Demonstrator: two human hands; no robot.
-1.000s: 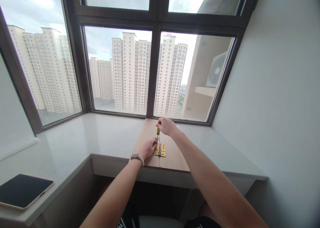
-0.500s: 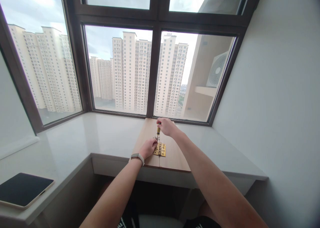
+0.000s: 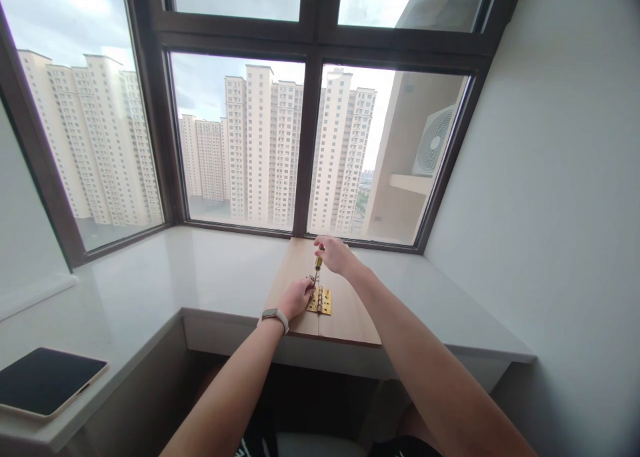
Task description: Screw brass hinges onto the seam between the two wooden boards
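A brass-coloured hinge (image 3: 325, 302) lies opened flat across the seam of two pale wooden boards (image 3: 350, 313). My right hand (image 3: 335, 253) is closed round the yellow-and-black handle of a screwdriver (image 3: 319, 263), which stands nearly upright with its shaft pointing down at the hinge's left leaf. My left hand (image 3: 299, 297), with a band on the wrist, rests on the left board. Its fingertips are pinched together beside the screwdriver's lower end at the hinge; what they hold there is too small to make out. Some small metal pieces, perhaps screws, lie just behind the fingertips.
The boards lie on a white windowsill counter (image 3: 225, 277) whose front edge is cut back around my seat. A tablet (image 3: 47, 380) lies on the counter at the far left. Dark window frames (image 3: 307, 143) stand behind the boards, and a white wall (image 3: 565, 197) rises on the right.
The fingers of my right hand have shifted slightly on the screwdriver handle. My left hand and the hinge stay in place.
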